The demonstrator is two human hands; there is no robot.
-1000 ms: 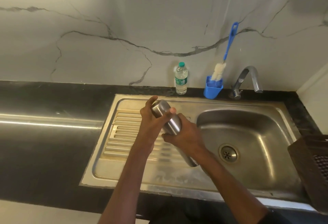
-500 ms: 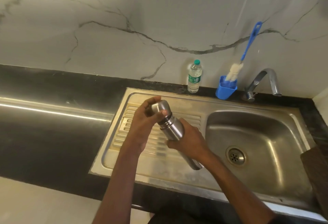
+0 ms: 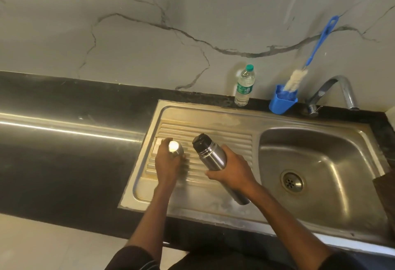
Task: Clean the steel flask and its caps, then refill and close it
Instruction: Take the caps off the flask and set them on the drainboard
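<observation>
Fingers of the left hand [image 3: 168,163] curl round the steel outer cap [image 3: 175,148], held low over the ribbed drainboard [image 3: 224,139] of the sink [image 3: 320,224]; whether the cap touches the ribs cannot be told. Fingers of the right hand [image 3: 232,170] wrap the middle of the steel flask [image 3: 213,158], which tilts up and to the left above the drainboard, its base toward the person and its dark inner stopper [image 3: 200,140] seated in the neck.

Seen from the head camera, the only view, the outer cap is off the flask and the two are held apart, side by side. A plastic water bottle [image 3: 244,86] stands at the back edge of the counter [image 3: 64,141], beside a blue holder [image 3: 282,101] with a bottle brush [image 3: 310,55] leaning against the wall; the tap [image 3: 335,90] is just to its right and shows no running water.

By this evidence the job has barely begun: one cap removed, the stopper yet to come out, then washing, refilling and closing.
</observation>
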